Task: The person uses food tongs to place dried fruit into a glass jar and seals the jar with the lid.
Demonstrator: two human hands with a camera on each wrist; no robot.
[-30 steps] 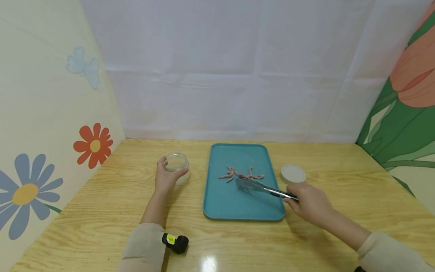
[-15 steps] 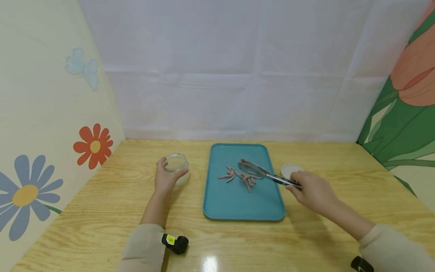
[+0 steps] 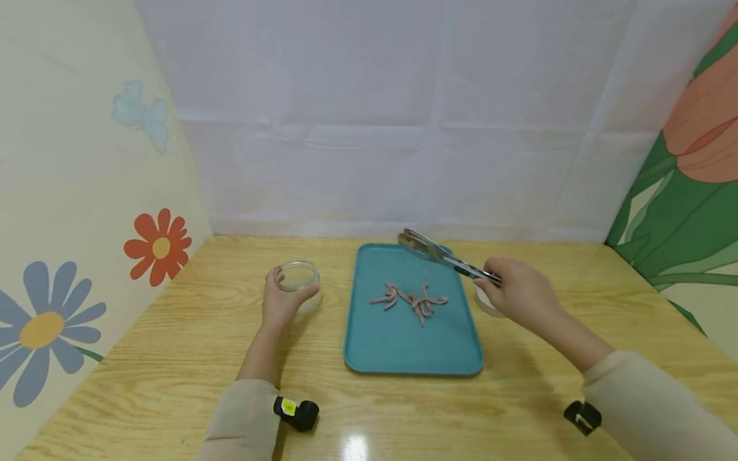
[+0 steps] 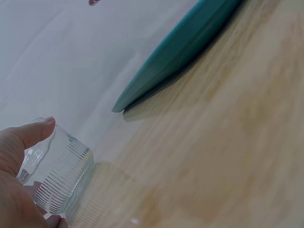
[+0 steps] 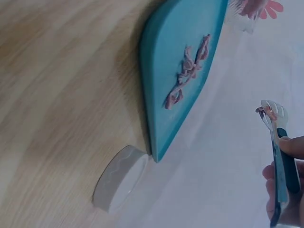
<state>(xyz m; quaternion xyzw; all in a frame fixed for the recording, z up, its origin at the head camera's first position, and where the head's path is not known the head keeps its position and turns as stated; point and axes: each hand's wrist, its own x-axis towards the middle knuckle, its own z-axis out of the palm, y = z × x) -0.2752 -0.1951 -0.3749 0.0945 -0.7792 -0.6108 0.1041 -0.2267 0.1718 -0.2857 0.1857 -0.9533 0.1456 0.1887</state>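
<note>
Head: left hand (image 3: 280, 303) round jar (image 3: 307, 278), right hand (image 3: 521, 291) holding tongs (image 3: 442, 255) aloft.

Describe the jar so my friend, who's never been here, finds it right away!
Find the blue tray near the middle of the table. To its left, the left hand holds the jar. It's see-through with an open round top, unlike the white lid to the right of the tray.
</note>
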